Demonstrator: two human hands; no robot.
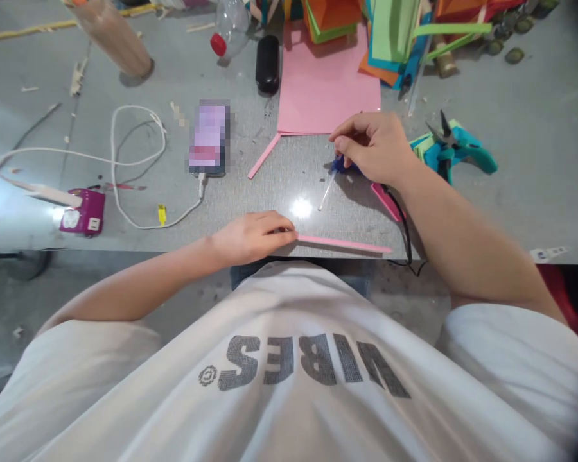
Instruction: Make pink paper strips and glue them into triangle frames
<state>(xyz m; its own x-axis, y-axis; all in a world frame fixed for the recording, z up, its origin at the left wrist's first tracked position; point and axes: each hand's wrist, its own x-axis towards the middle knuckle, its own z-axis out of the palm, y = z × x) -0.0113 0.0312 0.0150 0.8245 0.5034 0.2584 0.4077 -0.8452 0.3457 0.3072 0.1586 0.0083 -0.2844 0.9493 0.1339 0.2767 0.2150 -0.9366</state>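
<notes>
Well, starting at the left from where I stand, a purple plug block (92,212) sits on the worktop (241,192), its white cable looping across to the phone (209,138). Next comes the left hand (257,237), whose grip is pinching one end of a long pink strip (344,244). That strip lies along the near edge, its other end pointing right. I'd judge it paper, next to no weight, stiff enough lengthwise but quick to crease or flatten if squeezed hard. A light pinch near an end looks right, with a second near the middle if it sags.

Beyond it, a short pink strip (264,156) touches the corner of the pink sheets (328,83). Farther right, the right hand (378,147) is over a small blue piece (338,164), fingers curled; whether its grip holds that piece, I can't tell. Just beside are a thin clear stick (326,192) and, rightmost, the teal-handled pliers (472,149).
</notes>
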